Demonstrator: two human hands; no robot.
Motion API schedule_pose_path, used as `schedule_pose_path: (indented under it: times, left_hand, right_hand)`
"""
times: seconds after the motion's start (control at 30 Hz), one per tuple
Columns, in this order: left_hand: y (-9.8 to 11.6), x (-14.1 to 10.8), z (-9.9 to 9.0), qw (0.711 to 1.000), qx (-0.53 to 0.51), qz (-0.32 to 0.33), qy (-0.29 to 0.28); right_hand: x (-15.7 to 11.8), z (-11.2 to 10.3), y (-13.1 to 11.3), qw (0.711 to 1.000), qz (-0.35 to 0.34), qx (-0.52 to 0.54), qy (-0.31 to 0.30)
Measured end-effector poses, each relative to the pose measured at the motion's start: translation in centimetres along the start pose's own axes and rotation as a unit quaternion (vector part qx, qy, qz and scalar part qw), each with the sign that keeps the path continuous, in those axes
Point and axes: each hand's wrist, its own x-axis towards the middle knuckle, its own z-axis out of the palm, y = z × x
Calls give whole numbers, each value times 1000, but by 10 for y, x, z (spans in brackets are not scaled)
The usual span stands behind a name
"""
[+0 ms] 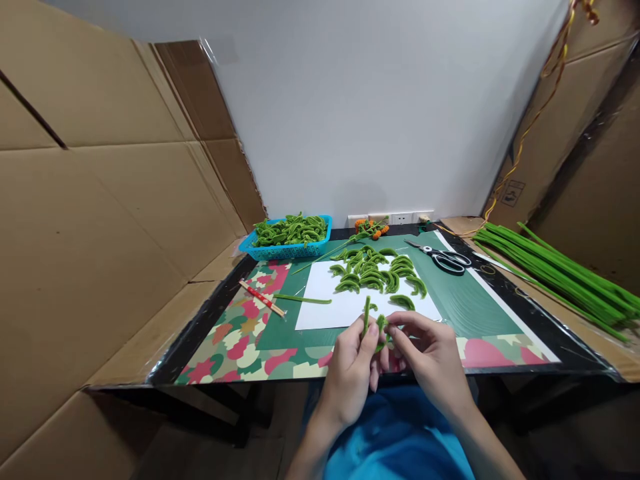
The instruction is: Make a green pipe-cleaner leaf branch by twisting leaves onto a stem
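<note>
Close to the table's front edge, my left hand (349, 363) is closed around a green pipe cleaner (367, 312), its end sticking up past the thumb. My right hand (427, 350) pinches a bent part of green pipe cleaner (382, 324) right beside it. Whether both parts belong to one stem is hidden by the fingers. Just beyond my hands, a heap of curved, folded green pipe cleaner pieces (371, 275) lies on a white sheet of paper (315, 318). One separate folded piece (402, 303) rests nearest my right hand.
At the back left stands a blue basket (285, 252) full of green pieces. Black-handled scissors (447, 260) lie to the right. Long green pipe cleaners (555, 277) are bundled farther right. An orange-and-green pipe cleaner stem (371, 230), a red-wrapped stick (263, 297) and a straight stem (303, 299) also lie here.
</note>
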Motion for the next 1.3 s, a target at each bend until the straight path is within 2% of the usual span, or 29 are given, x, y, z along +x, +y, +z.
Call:
schedule_pose_path:
  times: [0.23,0.67,0.97,1.2,1.3]
  left_hand:
    - [1,0,0,999,46,10,-4]
    - [2,-2,3,999,47,18,20]
    - [3,-1,0,999,39,5,9]
    - [2,1,0,998,69,6,12]
    - [3,1,0,996,87,9,14]
  right_hand:
    - [0,0,0,1000,-5,-3,-10]
    - [1,0,-5,999,-6,-35,-7]
    - [1,0,-4,1000,-3,-20,-17]
    - [-1,1,-3,1000,-15,11,-6]
    - [-2,1,0,999,-33,-3,31]
